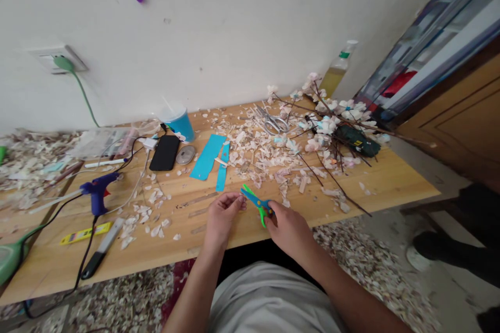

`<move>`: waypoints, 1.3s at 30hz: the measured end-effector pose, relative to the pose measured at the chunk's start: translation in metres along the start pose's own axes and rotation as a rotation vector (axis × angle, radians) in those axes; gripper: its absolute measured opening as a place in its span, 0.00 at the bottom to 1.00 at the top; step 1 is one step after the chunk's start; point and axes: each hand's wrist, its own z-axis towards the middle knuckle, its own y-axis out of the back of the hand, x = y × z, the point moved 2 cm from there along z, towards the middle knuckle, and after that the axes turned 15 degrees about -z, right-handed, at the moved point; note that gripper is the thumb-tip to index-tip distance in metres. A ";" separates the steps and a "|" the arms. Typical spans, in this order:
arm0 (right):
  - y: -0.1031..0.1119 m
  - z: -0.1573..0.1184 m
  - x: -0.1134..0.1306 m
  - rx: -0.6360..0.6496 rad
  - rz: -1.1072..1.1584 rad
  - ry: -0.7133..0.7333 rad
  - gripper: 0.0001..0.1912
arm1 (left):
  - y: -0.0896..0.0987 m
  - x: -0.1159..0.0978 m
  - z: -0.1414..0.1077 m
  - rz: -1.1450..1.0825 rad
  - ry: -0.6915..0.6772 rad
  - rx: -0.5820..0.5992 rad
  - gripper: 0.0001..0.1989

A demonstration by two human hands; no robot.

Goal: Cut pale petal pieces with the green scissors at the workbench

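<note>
My right hand (287,223) grips a pair of blue and green scissors (260,203), its fingers at the handles. The blades are parted and point up and to the left, toward my left hand (225,216). That hand is closed in a pinch right by the blade tips; whatever sits between its fingertips is too small to make out. Just beyond my hands lie a wide blue strip (208,158) and a narrow blue strip (222,171). Pale scraps (260,153) are scattered over the wooden table (172,229) behind them.
Flowered branches (328,122), metal scissors (275,124) and a bottle (338,70) occupy the right side. Leftward are a blue cup (182,126), phone (165,153), glue gun (97,192) with trailing cord, and a black-handled blade tool (102,250). Someone's leg (449,250) shows at right.
</note>
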 end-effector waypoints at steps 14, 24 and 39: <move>0.003 0.002 -0.005 0.017 -0.057 -0.013 0.07 | 0.004 -0.005 -0.003 0.116 0.007 0.045 0.14; 0.000 -0.002 -0.001 -0.011 -0.058 0.087 0.06 | 0.006 -0.010 -0.002 0.365 -0.052 0.129 0.11; 0.013 -0.035 -0.022 -0.419 0.739 0.455 0.25 | 0.025 -0.031 -0.002 0.394 -0.036 0.115 0.13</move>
